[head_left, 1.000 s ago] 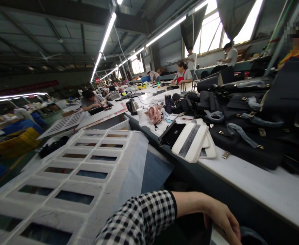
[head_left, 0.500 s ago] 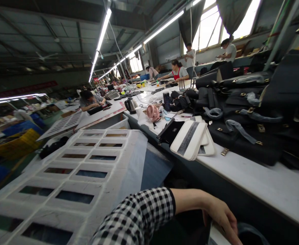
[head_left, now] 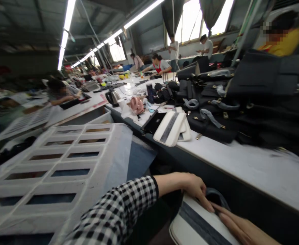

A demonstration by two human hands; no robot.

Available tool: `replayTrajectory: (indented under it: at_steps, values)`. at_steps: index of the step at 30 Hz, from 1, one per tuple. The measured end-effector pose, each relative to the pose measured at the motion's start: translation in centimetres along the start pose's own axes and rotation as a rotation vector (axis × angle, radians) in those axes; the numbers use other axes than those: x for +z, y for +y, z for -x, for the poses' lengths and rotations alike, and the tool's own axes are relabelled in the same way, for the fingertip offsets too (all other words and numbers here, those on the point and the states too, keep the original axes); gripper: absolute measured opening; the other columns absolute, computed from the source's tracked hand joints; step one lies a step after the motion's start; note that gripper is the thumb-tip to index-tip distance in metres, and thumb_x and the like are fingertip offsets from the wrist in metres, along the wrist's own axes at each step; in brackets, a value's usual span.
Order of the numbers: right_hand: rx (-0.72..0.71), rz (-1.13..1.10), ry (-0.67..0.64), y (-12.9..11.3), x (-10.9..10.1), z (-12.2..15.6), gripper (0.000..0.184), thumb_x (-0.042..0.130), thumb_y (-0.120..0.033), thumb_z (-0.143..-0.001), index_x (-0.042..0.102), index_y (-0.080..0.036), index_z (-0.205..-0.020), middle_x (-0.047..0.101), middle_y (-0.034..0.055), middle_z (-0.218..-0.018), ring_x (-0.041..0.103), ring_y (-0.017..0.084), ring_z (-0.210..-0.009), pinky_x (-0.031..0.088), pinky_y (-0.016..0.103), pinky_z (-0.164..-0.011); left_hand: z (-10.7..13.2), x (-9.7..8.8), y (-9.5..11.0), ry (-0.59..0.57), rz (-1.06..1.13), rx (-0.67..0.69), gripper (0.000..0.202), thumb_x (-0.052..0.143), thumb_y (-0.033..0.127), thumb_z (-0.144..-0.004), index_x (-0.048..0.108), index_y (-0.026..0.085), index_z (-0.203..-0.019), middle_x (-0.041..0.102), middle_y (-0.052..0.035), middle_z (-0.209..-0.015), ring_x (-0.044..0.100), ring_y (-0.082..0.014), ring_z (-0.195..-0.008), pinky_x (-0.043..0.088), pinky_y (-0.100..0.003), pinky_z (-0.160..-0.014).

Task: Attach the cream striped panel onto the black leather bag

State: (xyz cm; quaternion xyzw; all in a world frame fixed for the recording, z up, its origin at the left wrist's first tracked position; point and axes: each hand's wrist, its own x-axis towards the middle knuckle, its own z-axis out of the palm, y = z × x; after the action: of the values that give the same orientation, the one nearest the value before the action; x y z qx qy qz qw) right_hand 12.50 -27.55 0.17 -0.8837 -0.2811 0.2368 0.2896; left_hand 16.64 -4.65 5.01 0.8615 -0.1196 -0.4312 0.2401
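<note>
A white panel with a grey stripe (head_left: 190, 228) lies at the bottom of the head view, below the table edge. My left hand (head_left: 194, 189), in a black-and-white checked sleeve, reaches across and curls over the panel's far corner. My right hand (head_left: 241, 228) comes in from the bottom right, its fingers stretched flat on top of the panel. A dark grey rounded piece (head_left: 217, 197) shows just behind both hands' fingertips.
A long white worktable (head_left: 254, 170) runs along the right, holding similar striped white panels (head_left: 171, 127), a heap of black bags (head_left: 254, 102), a pink fan (head_left: 137, 104) and a kettle (head_left: 113, 97). To the left lies a white cut-out template (head_left: 62, 160). Other people work further back.
The view has swung down and right. The white striped panel has come into view under my left hand, and my right hand has appeared on it.
</note>
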Motion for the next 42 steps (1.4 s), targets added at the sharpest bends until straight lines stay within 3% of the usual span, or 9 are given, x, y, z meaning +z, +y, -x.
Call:
replayTrajectory:
  at_steps: [3,5,9,12,16,21,28,31,42]
  values:
    - [0.083,-0.019,-0.146,-0.5,0.1,0.4,0.057,0.028,-0.059,-0.097,0.044,-0.032,-0.144,0.06,0.006,-0.134,0.058,0.027,-0.121,0.046,0.044,-0.105,0.1,1.2,-0.4,0.126,0.003,0.084,0.045,0.078,0.064,-0.058,0.069,0.024,-0.075,0.067,-0.0006,-0.073,0.062,-0.0229,-0.071,0.045,-0.031,-0.059]
    - [0.057,0.009,-0.078,-0.6,0.2,1.1,0.058,0.03,-0.052,-0.098,0.04,-0.023,-0.147,0.047,0.0082,-0.147,0.046,0.028,-0.133,0.036,0.048,-0.113,0.5,2.3,-0.7,0.263,0.034,0.158,0.042,0.075,0.057,-0.067,0.069,0.023,-0.091,0.067,-0.0015,-0.082,0.062,-0.022,-0.074,0.046,-0.03,-0.064]
    - [0.034,-0.026,0.319,-1.0,1.1,5.5,0.048,0.037,-0.04,-0.1,0.048,-0.018,-0.14,0.051,0.0101,-0.142,0.045,0.024,-0.133,0.034,0.044,-0.115,3.7,5.5,-0.9,0.554,0.086,0.297,0.021,0.058,0.04,-0.088,0.063,0.021,-0.097,0.062,-0.0056,-0.105,0.056,-0.0229,-0.103,0.041,-0.031,-0.089]
    - [0.066,-0.052,0.598,-1.8,2.9,11.1,0.035,0.045,-0.032,-0.098,0.058,-0.02,-0.129,0.058,0.0106,-0.133,0.049,0.024,-0.127,0.04,0.045,-0.11,7.0,9.1,-0.3,0.695,0.067,0.466,0.016,0.056,0.037,-0.092,0.062,0.023,-0.088,0.061,-0.0041,-0.098,0.056,-0.0209,-0.097,0.041,-0.031,-0.087]
    - [0.071,0.015,0.814,-2.5,6.8,17.4,0.031,0.051,-0.018,-0.094,0.062,-0.024,-0.122,0.061,0.0098,-0.124,0.051,0.026,-0.123,0.045,0.05,-0.105,8.7,14.1,1.0,0.673,-0.068,0.664,0.008,0.053,0.023,-0.095,0.061,0.023,-0.095,0.061,-0.0031,-0.099,0.054,-0.0196,-0.092,0.04,-0.034,-0.081]
    - [0.138,0.115,0.939,-2.9,11.0,20.6,0.03,0.055,-0.009,-0.089,0.064,-0.022,-0.114,0.061,0.0099,-0.121,0.05,0.028,-0.124,0.042,0.056,-0.106,7.4,17.9,3.2,0.613,-0.212,0.771,0.01,0.053,0.017,-0.094,0.059,0.022,-0.099,0.061,-0.0028,-0.097,0.054,-0.0207,-0.088,0.04,-0.035,-0.077]
    - [0.146,0.078,1.036,-3.2,12.2,20.8,0.03,0.059,-0.006,-0.086,0.064,-0.023,-0.11,0.058,0.0082,-0.114,0.05,0.025,-0.117,0.04,0.057,-0.107,7.3,19.4,3.4,0.769,-0.424,0.773,0.015,0.053,0.02,-0.095,0.061,0.019,-0.107,0.064,-0.0038,-0.098,0.055,-0.021,-0.089,0.038,-0.036,-0.08]
    - [0.17,-0.003,1.091,-3.0,12.3,20.6,0.025,0.06,-0.007,-0.086,0.066,-0.023,-0.104,0.055,0.0077,-0.111,0.05,0.024,-0.114,0.04,0.054,-0.106,7.1,19.7,4.3,0.815,-0.433,0.766,0.011,0.053,0.022,-0.095,0.063,0.018,-0.098,0.063,-0.0037,-0.091,0.054,-0.0211,-0.085,0.036,-0.036,-0.078]
    - [0.311,-0.149,1.204,-3.7,12.3,19.5,0.015,0.061,-0.01,-0.084,0.066,-0.022,-0.091,0.052,0.0079,-0.113,0.045,0.026,-0.118,0.036,0.052,-0.109,4.2,21.2,8.5,0.702,-0.237,0.795,0.012,0.051,0.021,-0.096,0.058,0.021,-0.087,0.061,-0.0005,-0.082,0.053,-0.0183,-0.077,0.036,-0.032,-0.074]
